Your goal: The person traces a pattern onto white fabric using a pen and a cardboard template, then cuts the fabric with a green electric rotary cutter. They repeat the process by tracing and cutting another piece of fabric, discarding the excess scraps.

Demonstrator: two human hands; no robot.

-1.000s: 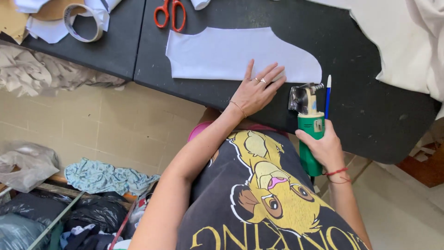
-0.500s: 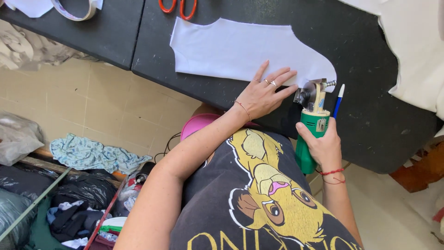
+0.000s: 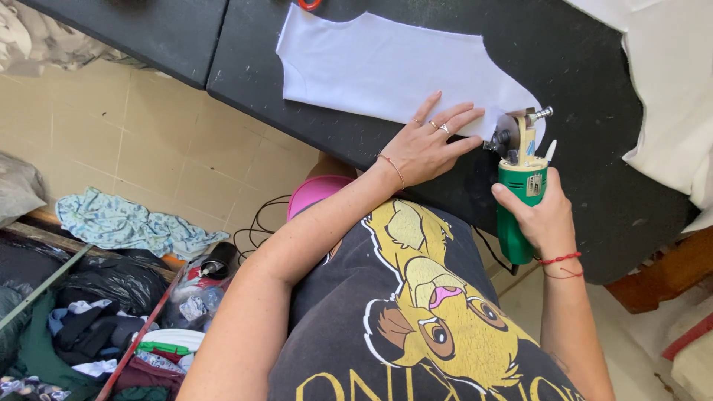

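A white cut fabric panel (image 3: 386,67) is laid flat on the black bench (image 3: 594,96). The left hand (image 3: 427,145) is pressed open on its near edge. A green handheld rotary cutter (image 3: 520,200) is gripped by the right hand (image 3: 538,215) at the panel's right tip.
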